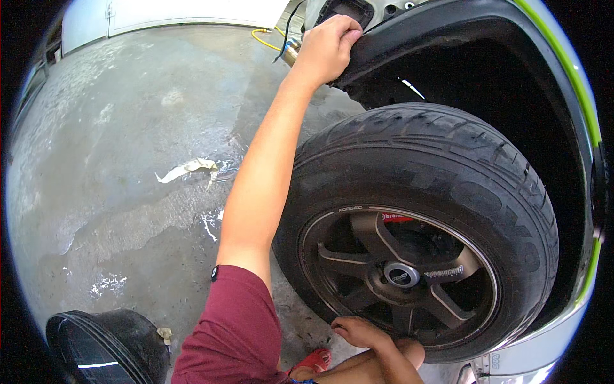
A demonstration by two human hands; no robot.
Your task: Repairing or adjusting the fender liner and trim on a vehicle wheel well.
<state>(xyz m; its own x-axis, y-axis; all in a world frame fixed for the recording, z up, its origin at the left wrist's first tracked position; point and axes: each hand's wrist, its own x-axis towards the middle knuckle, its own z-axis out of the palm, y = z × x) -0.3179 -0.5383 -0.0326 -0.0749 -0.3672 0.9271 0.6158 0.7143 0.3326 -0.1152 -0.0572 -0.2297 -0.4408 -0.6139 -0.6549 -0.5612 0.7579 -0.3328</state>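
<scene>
My left hand (325,52) is stretched forward to the front end of the black wheel arch liner (384,48). Its thumb and fingers are closed at the liner's edge, and the fingertips are partly hidden. Below that, a black tire (409,157) on a dark bronze spoked wheel (377,240) is turned outward from the arch. My right hand (359,331) rests low by my knee, beside the lower part of the tire. Its fingers are curled in, and whatever they may hold is hidden.
Green-edged car bodywork (569,51) curves around the wheel on the right. A black bucket (128,342) lies at the lower left. Torn pale tape or paper (188,169) sits on the wet concrete floor (128,141). A yellow hose (263,41) is near the car's front.
</scene>
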